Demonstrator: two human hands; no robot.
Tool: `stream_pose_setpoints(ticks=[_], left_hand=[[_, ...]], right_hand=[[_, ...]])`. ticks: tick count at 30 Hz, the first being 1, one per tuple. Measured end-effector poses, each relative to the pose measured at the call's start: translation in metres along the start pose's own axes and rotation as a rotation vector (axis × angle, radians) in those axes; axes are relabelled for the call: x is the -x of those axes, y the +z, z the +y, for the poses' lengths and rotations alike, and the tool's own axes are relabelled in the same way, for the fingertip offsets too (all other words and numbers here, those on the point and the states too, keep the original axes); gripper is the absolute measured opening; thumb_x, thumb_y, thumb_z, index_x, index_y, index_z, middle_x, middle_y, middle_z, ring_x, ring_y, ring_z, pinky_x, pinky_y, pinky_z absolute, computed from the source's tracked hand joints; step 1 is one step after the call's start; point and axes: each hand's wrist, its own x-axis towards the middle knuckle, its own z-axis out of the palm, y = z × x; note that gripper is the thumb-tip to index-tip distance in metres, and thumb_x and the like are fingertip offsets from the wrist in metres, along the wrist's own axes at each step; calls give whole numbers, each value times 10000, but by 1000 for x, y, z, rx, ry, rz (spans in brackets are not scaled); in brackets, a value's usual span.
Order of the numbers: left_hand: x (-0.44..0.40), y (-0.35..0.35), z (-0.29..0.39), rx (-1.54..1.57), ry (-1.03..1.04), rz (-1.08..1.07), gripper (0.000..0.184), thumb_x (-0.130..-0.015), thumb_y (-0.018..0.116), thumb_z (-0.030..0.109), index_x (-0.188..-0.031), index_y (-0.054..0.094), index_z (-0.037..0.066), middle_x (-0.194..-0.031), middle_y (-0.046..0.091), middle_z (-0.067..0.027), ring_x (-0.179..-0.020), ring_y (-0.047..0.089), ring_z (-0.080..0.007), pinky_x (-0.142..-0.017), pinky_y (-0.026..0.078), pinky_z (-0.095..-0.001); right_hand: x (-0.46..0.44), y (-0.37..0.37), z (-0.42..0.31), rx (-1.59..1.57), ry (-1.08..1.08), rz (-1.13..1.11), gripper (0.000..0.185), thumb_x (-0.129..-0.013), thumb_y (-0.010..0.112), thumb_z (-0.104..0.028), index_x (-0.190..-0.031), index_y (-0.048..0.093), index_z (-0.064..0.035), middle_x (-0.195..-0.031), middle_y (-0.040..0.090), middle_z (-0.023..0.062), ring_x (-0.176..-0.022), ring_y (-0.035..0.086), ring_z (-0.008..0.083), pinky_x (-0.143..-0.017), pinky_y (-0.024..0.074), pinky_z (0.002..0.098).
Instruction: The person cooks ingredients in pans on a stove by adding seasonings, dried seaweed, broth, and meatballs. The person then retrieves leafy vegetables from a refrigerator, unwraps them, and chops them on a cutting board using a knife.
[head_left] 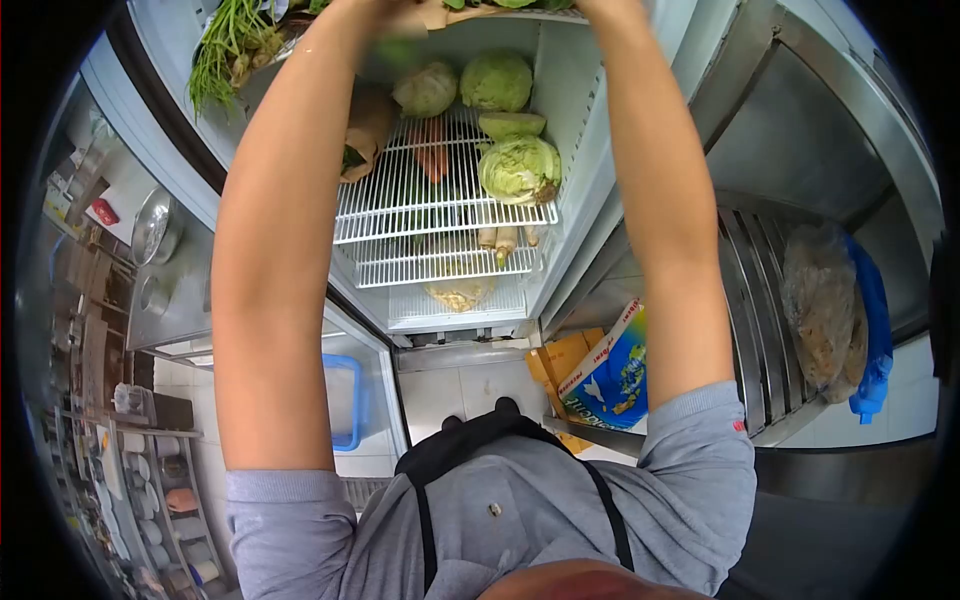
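Both my arms stretch up to the upper shelf of an open fridge point(587, 140). Only the base of my left hand point(378, 10) shows at the top edge, near a light brown piece of paper or card point(434, 13) and some leafy greens point(503, 4). My right hand point(607, 6) is nearly all cut off by the same edge, by the right end of that shelf. The fingers of both hands are hidden. A bunch of green stalks with roots point(237, 55) hangs over the shelf's left end.
On the wire shelf point(400, 222) below lie cabbages point(497, 82), a cut cabbage point(520, 170), carrots point(430, 150) and a brown paper bag point(372, 128). White root vegetables point(505, 240) lie lower. A printed carton point(610, 375) and a steel rack with a bagged item point(822, 310) stand right.
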Motion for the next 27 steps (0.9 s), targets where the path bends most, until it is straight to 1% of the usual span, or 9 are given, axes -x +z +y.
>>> stream_pose_setpoints(ticks=[2,5,7,11,13,16,17,21,27], left_hand=[[-1,-12,9,-11,-88,-187,262,-743,695,36,-908,634,-158,-700,636,-174,-555,556,-185,-440,400,-367],[0,-21,19,-135,-96,-241,283,-765,670,55,-968,657,-141,-774,674,-227,-704,641,-253,-525,470,-395],[1,-18,18,-310,49,-6,373,-768,711,198,-973,671,-111,-839,697,-244,-814,694,-332,-657,529,-417],[15,-26,39,-549,157,7,582,-725,752,440,-982,684,-78,-1009,684,-259,-929,685,-369,-757,541,-418],[6,-22,37,-554,114,-11,579,-756,734,461,-979,687,-70,-994,689,-255,-890,691,-362,-721,541,-426],[-61,-9,-22,-319,204,-273,431,-707,675,314,-852,667,-92,-684,636,-117,-596,617,-192,-502,463,-355],[-37,-18,-7,-205,127,-307,512,-744,703,414,-845,668,-87,-690,619,-97,-598,582,-180,-547,454,-353],[5,-31,46,55,20,-287,551,-778,679,458,-923,677,-73,-865,651,-182,-724,639,-258,-626,498,-388],[-13,-15,59,-252,117,-245,577,-732,709,480,-1015,680,-22,-923,678,-162,-785,645,-221,-713,508,-373]], right_hand=[[17,-11,-16,-50,249,101,436,-920,545,-346,-1147,548,27,-1149,540,371,-1036,572,515,-923,456,525],[13,-4,-15,6,239,16,501,-924,507,-394,-1231,537,1,-1167,581,342,-1094,591,433,-942,459,482],[11,5,-10,-40,176,82,522,-923,488,-399,-1261,528,-2,-1178,584,337,-1113,585,428,-961,452,475],[19,-9,-24,-230,315,-19,577,-914,447,-377,-1329,486,23,-1213,569,340,-1156,555,450,-1012,428,460],[21,-6,-28,-276,363,-68,598,-911,436,-373,-1339,467,43,-1225,555,349,-1170,543,457,-1018,427,460],[30,19,-31,-287,327,91,437,-863,521,-221,-1201,534,57,-1117,582,334,-1084,553,471,-926,468,497],[33,50,-29,-257,267,232,349,-813,616,-146,-1119,585,18,-1047,592,314,-1081,526,463,-896,469,510],[54,34,-67,-354,219,386,231,-861,544,-56,-1061,557,59,-1087,507,347,-1019,538,447,-864,483,485],[59,59,-85,-485,2,600,289,-730,616,21,-1007,539,52,-1063,539,296,-984,515,442,-875,446,483]])
